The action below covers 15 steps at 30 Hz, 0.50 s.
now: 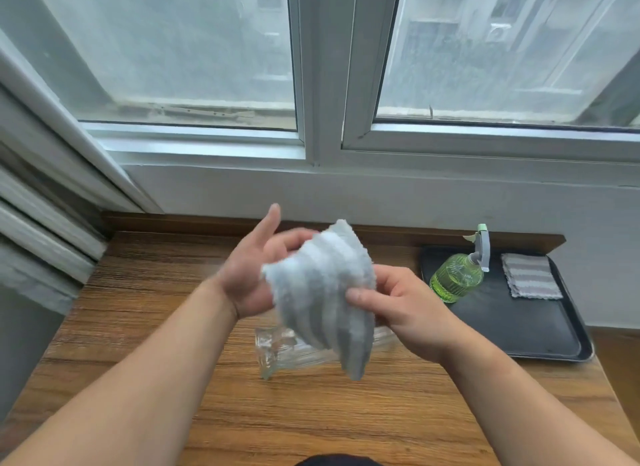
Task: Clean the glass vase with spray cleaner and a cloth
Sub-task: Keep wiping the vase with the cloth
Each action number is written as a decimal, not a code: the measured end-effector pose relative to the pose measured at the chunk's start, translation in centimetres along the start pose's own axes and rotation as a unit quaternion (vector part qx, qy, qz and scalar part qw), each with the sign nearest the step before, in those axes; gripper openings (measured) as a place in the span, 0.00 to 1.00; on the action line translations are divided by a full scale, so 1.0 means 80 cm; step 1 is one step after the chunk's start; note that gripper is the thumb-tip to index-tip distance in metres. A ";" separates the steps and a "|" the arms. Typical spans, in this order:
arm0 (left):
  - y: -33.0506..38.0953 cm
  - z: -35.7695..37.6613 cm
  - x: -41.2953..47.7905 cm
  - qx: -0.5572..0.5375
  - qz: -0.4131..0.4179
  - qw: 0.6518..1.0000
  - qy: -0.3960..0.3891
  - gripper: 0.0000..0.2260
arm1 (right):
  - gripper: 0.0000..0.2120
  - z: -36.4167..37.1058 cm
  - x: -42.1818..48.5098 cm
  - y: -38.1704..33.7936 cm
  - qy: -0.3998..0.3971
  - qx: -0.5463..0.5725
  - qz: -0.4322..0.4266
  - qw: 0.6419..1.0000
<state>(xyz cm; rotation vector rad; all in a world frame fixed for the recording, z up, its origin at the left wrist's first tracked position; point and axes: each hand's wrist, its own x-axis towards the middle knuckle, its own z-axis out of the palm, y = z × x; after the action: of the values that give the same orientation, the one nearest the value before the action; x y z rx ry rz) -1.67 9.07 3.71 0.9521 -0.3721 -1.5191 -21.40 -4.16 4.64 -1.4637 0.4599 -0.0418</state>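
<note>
A clear ribbed glass vase (pixel 277 353) lies on its side on the wooden table, partly hidden behind the cloth. A fluffy pale blue and grey striped cloth (pixel 325 292) hangs in the air above it. My right hand (pixel 401 306) pinches the cloth's right edge. My left hand (pixel 252 275) is behind the cloth's left side, thumb and forefinger raised, other fingers touching it. A green spray bottle (pixel 459 275) with a pale trigger head stands on the black tray to the right.
The black tray (pixel 519 327) lies at the table's right side and also holds a folded striped cloth (pixel 530 275). A window sill and white wall run along the back. The wooden table (pixel 156 327) ends at the left by a radiator-like panel.
</note>
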 end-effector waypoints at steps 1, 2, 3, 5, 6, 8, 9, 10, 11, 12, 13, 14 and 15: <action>-0.021 -0.008 -0.003 -0.063 -0.023 0.997 -0.027 0.42 | 0.09 0.000 0.001 0.002 0.022 0.025 0.018 0.999; -0.043 -0.012 -0.008 -0.095 -0.037 0.994 -0.038 0.45 | 0.09 -0.002 0.002 0.006 0.043 0.041 0.043 0.997; -0.063 -0.012 -0.013 -0.099 -0.045 0.994 -0.019 0.42 | 0.09 -0.004 0.002 0.011 0.058 0.049 0.071 0.995; -0.095 -0.005 -0.018 -0.022 -0.035 0.997 0.066 0.30 | 0.11 -0.004 -0.002 0.029 0.078 0.045 0.132 0.987; -0.108 0.000 -0.020 0.024 -0.018 0.991 0.129 0.27 | 0.17 -0.004 -0.005 0.040 0.094 0.045 0.161 0.982; -0.126 0.009 -0.025 0.091 0.001 0.968 0.233 0.33 | 0.35 -0.002 -0.015 0.066 0.142 0.021 0.204 0.969; -0.132 0.012 -0.028 0.138 0.010 0.960 0.242 0.35 | 0.44 0.000 -0.021 0.075 0.157 -0.021 0.201 0.967; -0.137 0.014 -0.031 0.218 0.015 0.946 0.241 0.35 | 0.48 0.003 -0.025 0.084 0.158 -0.080 0.185 0.967; -0.142 0.012 -0.033 0.324 0.016 0.915 0.240 0.34 | 0.46 0.007 -0.030 0.095 0.149 -0.150 0.162 0.964; -0.147 0.009 -0.036 0.428 0.018 0.870 0.242 0.32 | 0.39 0.011 -0.034 0.105 0.136 -0.219 0.141 0.956; -0.153 0.006 -0.036 0.510 0.025 0.823 0.248 0.29 | 0.31 0.016 -0.038 0.113 0.124 -0.280 0.128 0.943; -0.159 0.004 -0.037 0.562 0.033 0.788 0.248 0.26 | 0.23 0.020 -0.041 0.119 0.120 -0.333 0.120 0.928; -0.167 0.000 -0.037 0.601 0.041 0.761 0.243 0.21 | 0.17 0.023 -0.043 0.125 0.120 -0.379 0.109 0.911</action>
<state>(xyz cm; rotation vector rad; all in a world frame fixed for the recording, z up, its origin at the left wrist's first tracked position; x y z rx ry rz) -10.83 14.54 -4.81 2.2304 -1.0358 -0.7462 -26.40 -0.18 -3.98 -2.1706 0.9063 0.1550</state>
